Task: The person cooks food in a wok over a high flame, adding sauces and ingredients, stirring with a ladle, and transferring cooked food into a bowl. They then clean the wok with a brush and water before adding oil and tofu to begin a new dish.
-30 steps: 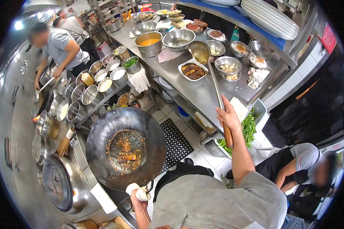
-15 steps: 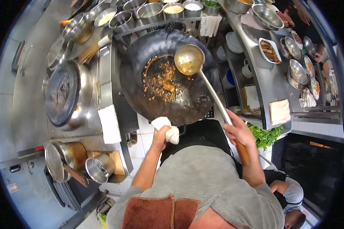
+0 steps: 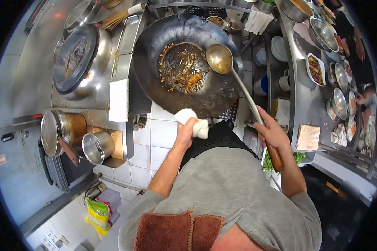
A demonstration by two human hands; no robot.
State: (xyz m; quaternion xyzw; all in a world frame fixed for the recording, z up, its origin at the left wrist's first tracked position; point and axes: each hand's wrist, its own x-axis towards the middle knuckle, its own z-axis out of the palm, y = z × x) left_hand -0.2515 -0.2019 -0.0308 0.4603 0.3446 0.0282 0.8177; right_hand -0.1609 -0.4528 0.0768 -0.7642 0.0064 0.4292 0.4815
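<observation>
My left hand (image 3: pixel 187 133) is wrapped round a folded white cloth (image 3: pixel 195 123) at the near rim of a large black wok (image 3: pixel 153 79). Oil and browned bits (image 3: pixel 182 71) lie in the middle of the wok. My right hand (image 3: pixel 271 131) grips the steel ladle's (image 3: pixel 247 94) long shaft and wooden handle. The ladle's bowl (image 3: pixel 219 58) is inside the wok at its right, with some oily liquid in it. Whatever handle lies under the white cloth is hidden.
A steel counter (image 3: pixel 299 100) at the right bears bowls and an oblong dish of dark food (image 3: pixel 315 69); a co-worker's hand (image 3: pixel 359 99) is beyond. At left stand a covered pot (image 3: pixel 75 60), smaller pots (image 3: pixel 98 148) and a white towel (image 3: pixel 119 100). Greens (image 3: pixel 298 158) lie below the counter.
The ladle has swung from over the dish on the right counter into the wok. My view has turned and tilted down. My left hand still holds the cloth at the rim.
</observation>
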